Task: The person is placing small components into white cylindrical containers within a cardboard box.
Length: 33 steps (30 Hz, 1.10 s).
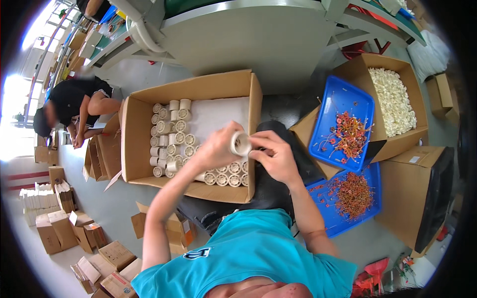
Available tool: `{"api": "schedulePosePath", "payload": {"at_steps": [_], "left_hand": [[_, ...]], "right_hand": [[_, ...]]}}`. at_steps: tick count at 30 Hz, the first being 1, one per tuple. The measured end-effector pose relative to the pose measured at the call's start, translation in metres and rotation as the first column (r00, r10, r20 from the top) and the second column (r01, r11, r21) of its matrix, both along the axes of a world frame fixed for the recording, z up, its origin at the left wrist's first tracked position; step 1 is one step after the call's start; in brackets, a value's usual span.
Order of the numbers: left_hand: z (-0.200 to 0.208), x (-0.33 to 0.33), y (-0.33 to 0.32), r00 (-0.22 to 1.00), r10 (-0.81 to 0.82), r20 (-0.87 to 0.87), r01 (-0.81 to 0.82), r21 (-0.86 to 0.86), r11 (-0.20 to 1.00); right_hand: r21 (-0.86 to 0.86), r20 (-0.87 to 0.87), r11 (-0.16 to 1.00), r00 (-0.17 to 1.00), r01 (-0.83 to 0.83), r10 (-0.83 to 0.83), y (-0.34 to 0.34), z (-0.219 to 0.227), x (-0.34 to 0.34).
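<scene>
My left hand [219, 147] is closed around a white cylindrical plastic part [241, 143], its round open end facing up. From the other side, my right hand [272, 155] has its thumb and fingers pinched together at the rim of that part; whether something small is between them is hidden. Both hands are over the right side of a large open cardboard box [127, 144]. Inside it, several similar white cylinders [180, 139] lie in rows on the left and along the near side, beside a pale flat sheet [218, 114].
At right, a blue tray [318, 134] carries red and copper wired parts; another blue tray [343, 227] below holds more. A box of small white pieces [392, 102] stands behind. A grey machine panel [243, 47] is ahead. At left, a person [74, 107] bends over boxes.
</scene>
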<state>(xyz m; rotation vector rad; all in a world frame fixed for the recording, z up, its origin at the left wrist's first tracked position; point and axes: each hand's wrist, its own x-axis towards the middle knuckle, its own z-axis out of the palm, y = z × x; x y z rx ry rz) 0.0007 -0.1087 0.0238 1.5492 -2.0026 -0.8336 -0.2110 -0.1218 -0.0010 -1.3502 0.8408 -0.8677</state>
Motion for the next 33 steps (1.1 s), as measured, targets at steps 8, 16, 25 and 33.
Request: {"api": "schedulePosePath", "payload": {"at_steps": [8, 16, 25, 33], "left_hand": [[0.085, 0.083, -0.185, 0.928, 0.208, -0.310, -0.323, -0.387, 0.864], [0.121, 0.149, -0.355, 0.826, 0.551, -0.123, -0.388, -0.833, 0.394], [0.087, 0.106, -0.318, 0.810, 0.583, 0.062, -0.071, -0.977, 0.202], [-0.109, 0.150, -0.088, 0.849, 0.382, 0.367, -0.028, -0.689, 0.724]], "right_hand": [[-0.527, -0.661, 0.794, 0.441, 0.303, -0.607, -0.074, -0.112, -0.156], [-0.437, -0.851, 0.874, 0.216, 0.211, -0.478, -0.078, -0.139, -0.162], [-0.576, -0.422, 0.558, 0.367, 0.598, -0.829, -0.054, -0.112, -0.198], [-0.675, -0.121, 0.215, 0.181, 0.706, -0.976, -0.042, -0.043, -0.187]]}}
